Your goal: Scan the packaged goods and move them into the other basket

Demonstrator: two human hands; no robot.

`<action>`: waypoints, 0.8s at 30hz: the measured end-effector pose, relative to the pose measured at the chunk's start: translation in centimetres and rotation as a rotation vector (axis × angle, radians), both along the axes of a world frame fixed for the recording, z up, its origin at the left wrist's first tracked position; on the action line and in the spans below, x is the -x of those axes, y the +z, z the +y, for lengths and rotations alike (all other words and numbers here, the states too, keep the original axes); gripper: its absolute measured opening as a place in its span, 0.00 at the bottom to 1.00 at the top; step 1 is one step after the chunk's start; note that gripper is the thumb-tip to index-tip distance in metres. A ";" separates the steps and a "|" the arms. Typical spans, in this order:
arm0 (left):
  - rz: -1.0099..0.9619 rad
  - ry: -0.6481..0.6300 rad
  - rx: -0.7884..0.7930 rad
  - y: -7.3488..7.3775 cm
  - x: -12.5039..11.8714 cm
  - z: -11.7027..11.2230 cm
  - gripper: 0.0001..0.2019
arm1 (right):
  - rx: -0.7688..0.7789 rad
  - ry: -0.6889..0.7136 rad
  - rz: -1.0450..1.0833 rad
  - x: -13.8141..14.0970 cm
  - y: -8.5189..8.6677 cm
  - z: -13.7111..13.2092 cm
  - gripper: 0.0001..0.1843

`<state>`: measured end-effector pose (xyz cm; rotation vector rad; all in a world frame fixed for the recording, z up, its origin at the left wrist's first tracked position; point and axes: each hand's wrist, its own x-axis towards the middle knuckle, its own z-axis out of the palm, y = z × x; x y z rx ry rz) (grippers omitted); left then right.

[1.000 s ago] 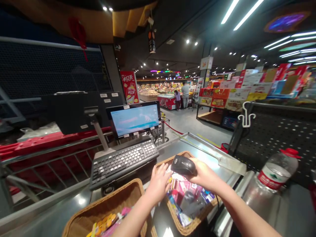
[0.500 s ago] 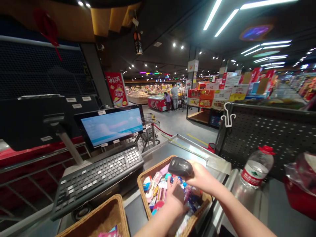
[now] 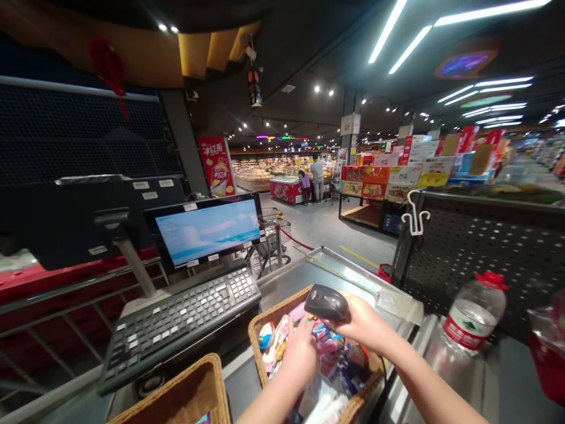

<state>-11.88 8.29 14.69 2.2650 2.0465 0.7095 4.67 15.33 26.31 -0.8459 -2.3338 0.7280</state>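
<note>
A black handheld barcode scanner (image 3: 325, 302) is in the grip of my right hand (image 3: 359, 318), its head pointing left over the wicker basket (image 3: 261, 354). Beneath it, the basket holds many small packaged snacks (image 3: 338, 350) in pink, blue, purple and white wrappers. My left hand (image 3: 301, 351) reaches in among them, its fingers stretched forward near the pink packs below the scanner. Nothing shows held in that hand, though its fingertips partly blend with the wrappers. A second wicker basket (image 3: 176, 393) stands at lower left, with a bit of colourful wrapper at its bottom edge.
A keyboard (image 3: 185, 321) and a lit monitor (image 3: 209, 232) stand to the left. The metal counter (image 3: 304, 271) runs ahead. On the right are a large water bottle (image 3: 472, 321) with a red cap and a perforated black panel (image 3: 489, 247) bearing a white hook (image 3: 415, 215). Two people stand far off.
My left hand has shifted slightly left and its fingers now point forward among the snacks. The scanner stays over the basket in my right hand. The whole view has moved a little.
</note>
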 end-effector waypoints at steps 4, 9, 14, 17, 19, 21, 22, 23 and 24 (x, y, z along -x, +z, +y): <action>0.099 -0.001 -0.019 1.9 3.1 -1.5 0.18 | -0.006 0.036 0.022 0.4 0.6 -0.6 0.18; 0.269 0.018 -0.117 4.1 7.1 -3.4 0.14 | -0.020 0.058 0.054 1.4 1.6 -1.6 0.17; 0.367 0.060 -0.207 6.4 9.8 -5.3 0.16 | -0.044 0.068 0.063 2.3 2.1 -2.3 0.15; 0.403 0.092 -0.239 7.5 10.9 -6.3 0.14 | -0.053 0.048 0.048 2.7 1.9 -2.5 0.17; 0.415 0.114 -0.250 8.1 11.4 -6.9 0.13 | -0.066 0.047 0.047 2.9 1.8 -2.5 0.18; 0.421 0.127 -0.261 8.5 11.8 -7.4 0.13 | -0.078 0.040 0.049 3.1 1.7 -2.5 0.20; 0.424 0.132 -0.266 8.6 12.0 -7.7 0.12 | -0.081 0.034 0.049 3.2 1.6 -2.5 0.20; 0.428 0.136 -0.268 8.8 12.2 -7.8 0.12 | -0.083 0.029 0.048 3.3 1.6 -2.5 0.20; 0.433 0.141 -0.269 8.9 12.5 -8.0 0.11 | -0.085 0.027 0.049 3.4 1.6 -2.5 0.20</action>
